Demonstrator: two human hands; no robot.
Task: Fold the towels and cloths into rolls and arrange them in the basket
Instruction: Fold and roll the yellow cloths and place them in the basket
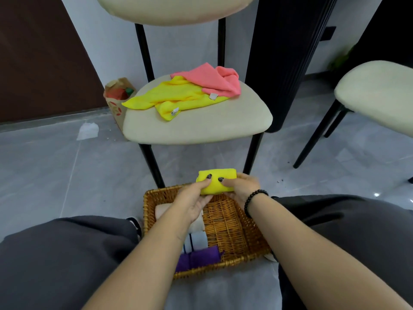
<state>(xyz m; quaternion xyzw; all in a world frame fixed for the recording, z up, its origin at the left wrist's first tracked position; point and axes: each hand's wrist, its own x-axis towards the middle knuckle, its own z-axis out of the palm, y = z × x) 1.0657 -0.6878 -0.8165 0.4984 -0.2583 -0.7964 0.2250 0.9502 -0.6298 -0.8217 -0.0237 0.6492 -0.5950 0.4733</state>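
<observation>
above basket [225, 222], yellow roll [215, 180] between both hands' fingers [206, 178]

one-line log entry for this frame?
phase: placing | left hand + right hand: hold yellow roll over basket | unrolled: yellow cloth, pink cloth on chair

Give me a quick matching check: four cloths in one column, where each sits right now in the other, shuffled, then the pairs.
Things:
1. yellow roll
2. pink cloth
3. purple cloth
4. striped roll

Places:
A. loose on the chair seat, lying partly over a yellow cloth
B. in the basket, at its near edge
C. held in both hands, left hand and right hand, above the basket's far rim
D. in the basket, just beyond the purple one

Pairs: 1-C, 2-A, 3-B, 4-D
</observation>
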